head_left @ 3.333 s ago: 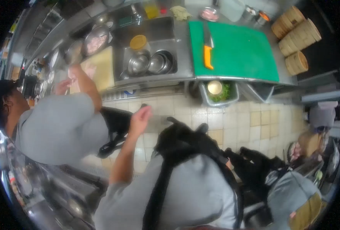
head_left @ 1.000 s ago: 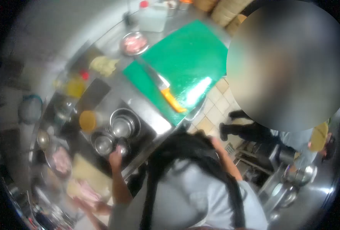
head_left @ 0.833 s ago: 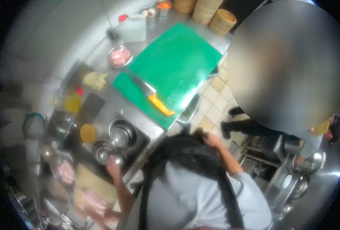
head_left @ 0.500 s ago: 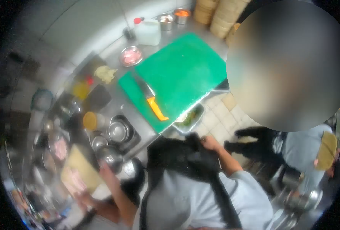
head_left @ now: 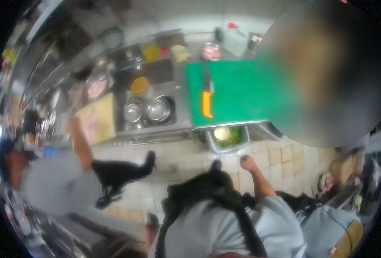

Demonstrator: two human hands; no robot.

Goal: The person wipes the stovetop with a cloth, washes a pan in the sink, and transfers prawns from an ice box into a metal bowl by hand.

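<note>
My left hand [head_left: 149, 231] is low beside my left hip, blurred and partly cut off by my body. It grips what looks like a metal bowl [head_left: 152, 219], seen edge-on and dark. My right hand [head_left: 247, 163] hangs in front of me over the floor, fingers curled in with nothing visible in them. Nearest to it is a clear plastic tub [head_left: 216, 146] of green leaves with a pale round thing. Above that, a knife with an orange handle [head_left: 207, 105] lies on a green cutting board [head_left: 238, 90].
Nested metal bowls [head_left: 158, 111] and a jar with an orange lid [head_left: 139, 86] stand on the counter. A co-worker [head_left: 61, 180] at left reaches to a yellowish board [head_left: 106, 114] with meat. Another person [head_left: 324, 228] is close at lower right. A white jug [head_left: 235, 42] stands behind the green board.
My view has swung leftward and I stand further back from the counter. My left hand, with the metal bowl, has drawn back to my side. The co-worker at left now shows more fully.
</note>
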